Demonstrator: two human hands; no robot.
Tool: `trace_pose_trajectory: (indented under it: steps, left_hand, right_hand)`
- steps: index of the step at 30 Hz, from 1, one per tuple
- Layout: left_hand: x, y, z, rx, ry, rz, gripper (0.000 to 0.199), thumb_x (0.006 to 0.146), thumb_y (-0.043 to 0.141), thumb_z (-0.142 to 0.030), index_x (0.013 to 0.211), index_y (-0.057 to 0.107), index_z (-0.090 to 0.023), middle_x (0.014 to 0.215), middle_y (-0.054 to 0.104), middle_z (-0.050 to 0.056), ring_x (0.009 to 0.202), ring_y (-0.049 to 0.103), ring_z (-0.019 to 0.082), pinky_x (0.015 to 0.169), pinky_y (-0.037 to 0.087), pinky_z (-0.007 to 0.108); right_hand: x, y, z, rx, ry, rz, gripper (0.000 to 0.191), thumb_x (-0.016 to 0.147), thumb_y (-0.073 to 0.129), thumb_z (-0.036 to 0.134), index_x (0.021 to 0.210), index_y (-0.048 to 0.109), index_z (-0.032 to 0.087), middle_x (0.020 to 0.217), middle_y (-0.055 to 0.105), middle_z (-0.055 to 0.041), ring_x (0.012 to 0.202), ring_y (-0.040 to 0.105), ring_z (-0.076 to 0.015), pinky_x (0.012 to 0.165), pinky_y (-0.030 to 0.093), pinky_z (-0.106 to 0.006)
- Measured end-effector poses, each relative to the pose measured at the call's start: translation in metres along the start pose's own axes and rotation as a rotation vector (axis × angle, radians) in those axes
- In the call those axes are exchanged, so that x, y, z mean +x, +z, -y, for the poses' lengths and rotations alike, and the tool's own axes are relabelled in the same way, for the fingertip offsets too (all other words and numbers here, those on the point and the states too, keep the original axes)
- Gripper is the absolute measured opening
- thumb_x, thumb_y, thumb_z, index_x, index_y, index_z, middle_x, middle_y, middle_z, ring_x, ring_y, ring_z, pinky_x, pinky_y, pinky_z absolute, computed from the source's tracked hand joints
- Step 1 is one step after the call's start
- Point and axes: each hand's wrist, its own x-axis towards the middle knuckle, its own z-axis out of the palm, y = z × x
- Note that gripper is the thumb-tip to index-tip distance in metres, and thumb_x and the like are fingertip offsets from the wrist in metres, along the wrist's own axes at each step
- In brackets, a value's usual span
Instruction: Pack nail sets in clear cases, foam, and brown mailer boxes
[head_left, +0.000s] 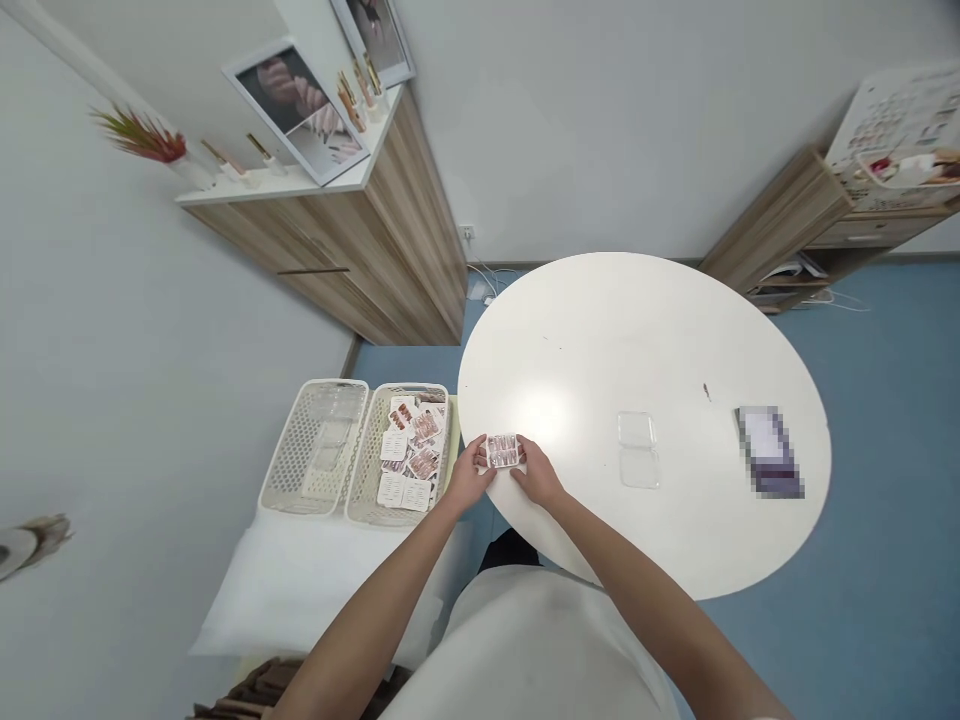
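Between my two hands is a small card of press-on nails, held at the near left edge of the round white table. Its face is up, with rows of pinkish nails on it. My left hand grips the card's left side. On its right side, the fingers of my right hand are closed. Further right on the table lies a clear plastic case, opened flat with its two halves side by side.
Left of the table stand two white baskets: one basket bears several nail cards, the other basket clear cases. A pixelated dark object lies at the table's right. A wooden cabinet stands behind.
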Motion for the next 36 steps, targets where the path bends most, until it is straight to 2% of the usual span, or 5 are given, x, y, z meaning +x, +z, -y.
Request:
trace_pose_trajectory:
  steps: [5,13,18,26,36]
  left_hand:
    - [-0.021,0.033,-0.028,0.112,0.119,0.046,0.061,0.064,0.06,-0.02,0.123,0.042,-0.02,0.09,0.055,0.003,0.075,0.052,0.013,0.073,0.043,0.03]
    - [-0.043,0.123,-0.062,0.197,0.25,0.2,0.062,0.067,0.06,-0.021,0.125,0.039,-0.023,0.096,0.055,0.004,0.082,0.053,0.015,0.077,0.044,0.032]
    - [-0.044,0.166,-0.075,0.287,0.261,0.283,0.059,0.07,0.06,-0.022,0.124,0.038,-0.022,0.096,0.055,0.004,0.087,0.053,0.017,0.079,0.044,0.034]
    - [-0.013,0.19,-0.085,0.426,0.282,0.317,0.06,0.065,0.066,-0.025,0.12,0.041,-0.023,0.105,0.05,0.007,0.095,0.051,0.021,0.081,0.044,0.037]
    - [0.005,0.205,-0.075,0.555,0.285,0.326,0.06,0.067,0.064,-0.022,0.122,0.039,-0.022,0.107,0.049,0.006,0.097,0.05,0.021,0.08,0.044,0.036]
  right_hand:
    - [-0.04,-0.043,-0.02,0.028,-0.016,-0.001,0.058,0.074,0.045,0.013,0.129,0.031,0.021,0.105,0.054,-0.005,0.078,0.054,-0.0141,0.08,0.045,-0.033]
    - [-0.103,-0.121,-0.078,-0.008,-0.009,-0.031,0.063,0.076,0.045,0.017,0.134,0.022,0.024,0.101,0.052,-0.004,0.071,0.053,-0.0124,0.076,0.046,-0.033]
    - [-0.12,-0.155,-0.111,0.011,0.037,-0.023,0.062,0.075,0.049,0.02,0.132,0.025,0.026,0.097,0.054,-0.0023,0.075,0.054,-0.0137,0.077,0.046,-0.034]
    - [-0.098,-0.178,-0.139,-0.131,0.017,-0.074,0.059,0.07,0.057,0.022,0.126,0.036,0.026,0.111,0.046,-0.0074,0.107,0.042,-0.0245,0.087,0.04,-0.041]
    - [-0.084,-0.177,-0.147,-0.261,0.047,-0.072,0.06,0.072,0.055,0.018,0.127,0.033,0.024,0.114,0.046,-0.0082,0.104,0.043,-0.0255,0.085,0.041,-0.041]
